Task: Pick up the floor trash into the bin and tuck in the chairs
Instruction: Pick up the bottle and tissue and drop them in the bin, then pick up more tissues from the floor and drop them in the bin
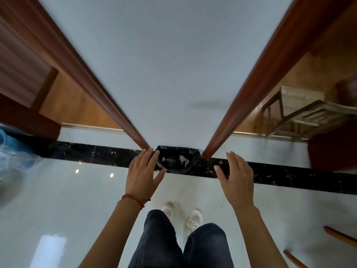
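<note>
A bin lined with a black bag (176, 159) stands on the floor against a white wall, between two red-brown door frames. Crumpled white trash lies inside it. My left hand (144, 171), with a red bracelet on the wrist, is held out with fingers spread, fingertips overlapping the bin's left rim in the picture. My right hand (238, 179) is also spread and holds nothing, to the right of the bin. At the lower right edge, two curved wooden chair parts (340, 235) show.
A black marble strip (289, 174) crosses the glossy white tile floor. Doorways open left and right onto wooden floors; a pale wooden rack (301, 115) stands in the right one. A blue plastic bag (13, 153) lies at the far left. My shoes (194, 218) are below the bin.
</note>
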